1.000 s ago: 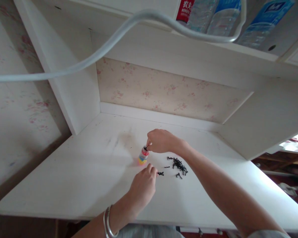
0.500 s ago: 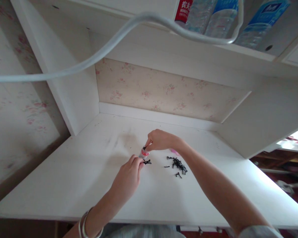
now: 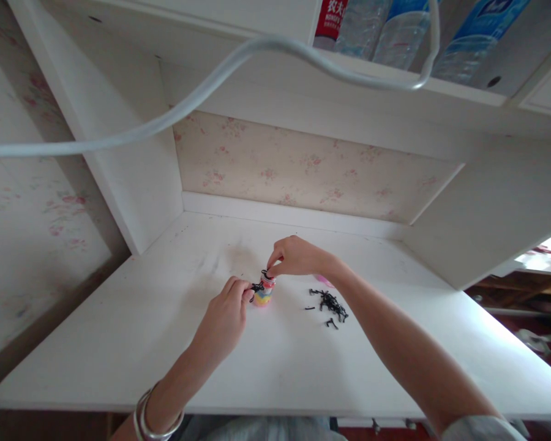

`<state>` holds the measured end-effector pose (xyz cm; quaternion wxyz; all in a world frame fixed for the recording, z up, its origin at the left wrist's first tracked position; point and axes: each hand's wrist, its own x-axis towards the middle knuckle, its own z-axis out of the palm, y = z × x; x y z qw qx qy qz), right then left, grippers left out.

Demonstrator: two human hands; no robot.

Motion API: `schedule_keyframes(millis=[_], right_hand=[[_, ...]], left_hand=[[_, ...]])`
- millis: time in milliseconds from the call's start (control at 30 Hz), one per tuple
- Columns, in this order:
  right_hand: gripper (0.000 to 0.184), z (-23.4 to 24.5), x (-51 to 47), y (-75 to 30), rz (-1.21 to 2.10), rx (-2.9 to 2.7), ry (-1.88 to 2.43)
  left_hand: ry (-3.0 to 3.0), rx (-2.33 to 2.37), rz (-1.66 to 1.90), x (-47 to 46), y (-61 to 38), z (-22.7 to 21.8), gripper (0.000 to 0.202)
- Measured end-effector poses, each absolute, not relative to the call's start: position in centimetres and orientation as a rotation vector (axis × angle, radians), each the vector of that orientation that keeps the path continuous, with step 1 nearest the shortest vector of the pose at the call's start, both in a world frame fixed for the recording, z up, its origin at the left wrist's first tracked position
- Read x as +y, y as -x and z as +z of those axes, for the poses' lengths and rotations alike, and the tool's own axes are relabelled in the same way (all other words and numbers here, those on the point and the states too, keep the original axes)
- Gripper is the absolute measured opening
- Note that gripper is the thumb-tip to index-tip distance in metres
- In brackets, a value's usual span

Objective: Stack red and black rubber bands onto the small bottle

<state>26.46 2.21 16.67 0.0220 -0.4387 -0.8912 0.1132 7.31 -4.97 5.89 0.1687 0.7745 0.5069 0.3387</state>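
Your left hand [image 3: 227, 306] pinches black strips [image 3: 257, 287] just beside the jar [image 3: 263, 295], and your right hand [image 3: 291, 255], also pinched closed, grips a black loop [image 3: 265, 272] at the jar's top.

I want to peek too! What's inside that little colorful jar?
At the mouth of the jar, something black and loopy shows beside the right hand. Deeper down, the jar's colorful side covers everything, so I can't tell what's there.
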Motion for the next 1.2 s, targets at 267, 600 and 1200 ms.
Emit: schedule_keyframes(millis=[267, 600, 1200], right_hand=[[0.017, 16.0, 1.8, -26.7, 0.372, -2.667, 1.325], [0.018, 15.7, 0.1, -27.9, 0.417, -2.343, 1.329], [0.079, 4.8, -3.2, -28.7, 0.731, -1.881, 1.249]], left_hand=[[-2.196, 1.488, 0.956, -4.6, -6.9, 6.6, 0.025], [-2.257, 1.495, 0.898, -4.4, -6.6, 8.0, 0.027], [-3.02, 1.327, -0.062, -1.2, -10.3, 16.4, 0.025]])
